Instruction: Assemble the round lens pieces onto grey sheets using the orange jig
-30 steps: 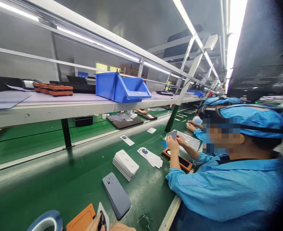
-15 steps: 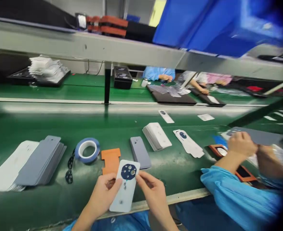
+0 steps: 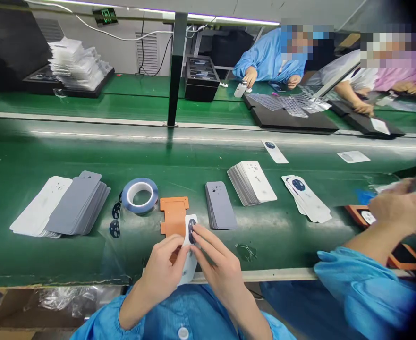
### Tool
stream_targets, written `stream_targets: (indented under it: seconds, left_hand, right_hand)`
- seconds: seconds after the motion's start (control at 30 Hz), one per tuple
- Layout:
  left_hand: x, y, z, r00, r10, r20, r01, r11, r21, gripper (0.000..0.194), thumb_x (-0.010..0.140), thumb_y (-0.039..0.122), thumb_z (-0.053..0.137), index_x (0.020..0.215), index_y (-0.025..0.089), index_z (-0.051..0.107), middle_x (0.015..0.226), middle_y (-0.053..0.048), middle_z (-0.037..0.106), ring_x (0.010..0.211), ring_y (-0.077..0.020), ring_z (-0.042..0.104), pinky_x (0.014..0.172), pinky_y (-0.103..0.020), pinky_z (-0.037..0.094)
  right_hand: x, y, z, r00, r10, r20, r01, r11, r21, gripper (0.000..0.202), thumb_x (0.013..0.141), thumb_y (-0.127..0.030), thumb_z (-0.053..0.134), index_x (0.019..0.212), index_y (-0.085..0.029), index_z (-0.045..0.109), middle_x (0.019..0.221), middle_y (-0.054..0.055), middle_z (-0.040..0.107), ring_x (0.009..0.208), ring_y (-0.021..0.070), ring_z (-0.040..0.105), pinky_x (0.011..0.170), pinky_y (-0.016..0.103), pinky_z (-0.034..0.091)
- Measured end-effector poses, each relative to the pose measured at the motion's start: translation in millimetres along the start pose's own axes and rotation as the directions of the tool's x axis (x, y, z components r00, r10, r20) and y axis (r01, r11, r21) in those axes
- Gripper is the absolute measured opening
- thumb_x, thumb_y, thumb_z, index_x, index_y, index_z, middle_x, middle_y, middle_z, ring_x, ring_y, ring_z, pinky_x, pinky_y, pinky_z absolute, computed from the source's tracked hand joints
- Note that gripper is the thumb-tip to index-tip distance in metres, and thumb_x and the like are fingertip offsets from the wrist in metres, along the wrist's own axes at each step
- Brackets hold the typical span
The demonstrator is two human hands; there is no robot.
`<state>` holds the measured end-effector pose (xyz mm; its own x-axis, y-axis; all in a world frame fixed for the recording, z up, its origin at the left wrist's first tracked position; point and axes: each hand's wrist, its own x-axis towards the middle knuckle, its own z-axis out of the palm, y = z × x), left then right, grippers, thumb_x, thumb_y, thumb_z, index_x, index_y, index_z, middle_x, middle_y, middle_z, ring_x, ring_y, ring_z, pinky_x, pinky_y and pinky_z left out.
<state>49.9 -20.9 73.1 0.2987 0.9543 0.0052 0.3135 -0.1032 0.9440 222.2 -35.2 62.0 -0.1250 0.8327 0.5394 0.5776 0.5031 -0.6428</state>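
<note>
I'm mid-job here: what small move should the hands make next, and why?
Probably press gently across the dark camera patch with the right hand's fingers: they cover part of it, while the left hand grips the white phone-shaped panel beneath. Whether the patch lies fully flat is too small to tell.

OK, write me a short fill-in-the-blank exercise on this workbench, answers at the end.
1. The left hand and right hand are on a white card; in shade, its patch is ____ than the card.
2. The notched plate just beyond the card is coloured ____.
3. Seen by the wearer, the tape roll lies to the ____ of the notched plate.
4. From left to right, the small grey stack lies ____ the notched plate and the white stack.

Missing words: darker; orange; left; between
</note>
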Motion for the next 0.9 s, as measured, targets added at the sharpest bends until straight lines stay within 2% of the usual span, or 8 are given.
stream_targets:
  seconds: [0.3,0.43,0.5,0.57,0.63,0.73,0.8,0.9]
  left_hand:
    - [0,3,-5.4,0.999,0.037,0.024,-0.038,0.998,0.051,0.031,0.104,0.028,0.048,0.077,0.018,0.06,0.072,0.0,0.057,0.065,-0.0125,0.049,0.063,-0.025,0.04]
    - [-3,2,-1.1,0.999,-0.033,0.017,0.034,0.997,-0.065,0.028,0.102,0.031,0.051,0.08,0.018,0.063,0.073,0.0,0.059,0.065,-0.0123,0.052,0.062,-0.024,0.042]
    - [-6,0,3.7,0.995,-0.1,0.007,0.1,0.982,-0.158,0.027,0.101,0.034,0.053,0.084,0.018,0.065,0.076,-0.001,0.062,0.065,-0.0126,0.056,0.06,-0.023,0.044]
    - [-8,-2,8.0,0.986,-0.166,-0.007,0.162,0.966,-0.201,0.028,0.1,0.037,0.054,0.084,0.017,0.065,0.076,-0.002,0.063,0.064,-0.0129,0.057,0.058,-0.023,0.045]
    - [-10,-6,8.8,0.973,-0.231,-0.011,0.223,0.95,-0.219,0.029,0.099,0.039,0.054,0.086,0.017,0.066,0.075,-0.003,0.065,0.063,-0.0138,0.06,0.058,-0.023,0.046]
    - [-16,-17,-0.8,0.941,-0.337,-0.041,0.313,0.908,-0.278,0.03,0.099,0.043,0.054,0.094,0.016,0.066,0.079,-0.005,0.071,0.067,-0.0165,0.065,0.06,-0.024,0.049]
    - [-21,-26,-13.6,0.914,-0.392,-0.102,0.343,0.883,-0.32,0.031,0.098,0.047,0.056,0.097,0.016,0.064,0.084,-0.006,0.072,0.07,-0.0175,0.066,0.061,-0.024,0.05]
    - [-29,-40,-34.7,0.874,-0.46,-0.157,0.377,0.845,-0.38,0.032,0.095,0.049,0.059,0.095,0.018,0.062,0.079,-0.003,0.069,0.066,-0.0159,0.061,0.058,-0.023,0.047]
  right_hand:
    - [1,2,-3,0.999,0.024,0.043,-0.027,0.997,0.067,0.054,0.092,-0.002,0.065,0.14,-0.027,0.066,0.133,0.007,0.071,0.119,0.0236,0.072,0.108,0.037,0.059]
    - [5,0,-2,1.0,0.015,0.007,-0.016,0.997,0.071,0.048,0.091,-0.001,0.064,0.131,-0.025,0.072,0.128,0.007,0.074,0.112,0.0223,0.075,0.105,0.034,0.061]
    - [7,0,0,0.998,0.066,-0.018,-0.064,0.993,0.096,0.038,0.09,-0.004,0.065,0.12,-0.024,0.078,0.121,0.007,0.077,0.105,0.022,0.077,0.101,0.034,0.063]
    - [7,3,2,0.98,0.201,-0.01,-0.197,0.967,0.159,0.028,0.091,-0.009,0.066,0.107,-0.025,0.082,0.113,0.006,0.08,0.1,0.0226,0.079,0.097,0.036,0.065]
    - [7,10,4,0.916,0.401,0.02,-0.392,0.882,0.262,0.019,0.091,-0.018,0.067,0.096,-0.026,0.084,0.106,0.006,0.081,0.097,0.0242,0.079,0.093,0.039,0.066]
    - [9,25,1,0.738,0.673,0.06,-0.604,0.617,0.504,0.015,0.087,-0.031,0.073,0.081,-0.022,0.083,0.089,0.009,0.082,0.081,0.0258,0.078,0.076,0.04,0.067]
    - [12,35,-4,0.638,0.765,0.086,-0.621,0.445,0.645,0.02,0.082,-0.037,0.077,0.074,-0.019,0.081,0.078,0.009,0.08,0.07,0.0245,0.076,0.067,0.04,0.066]
    - [17,47,-7,0.584,0.803,0.118,-0.612,0.339,0.715,0.023,0.079,-0.04,0.08,0.074,-0.018,0.079,0.076,0.008,0.077,0.07,0.0222,0.073,0.066,0.038,0.063]
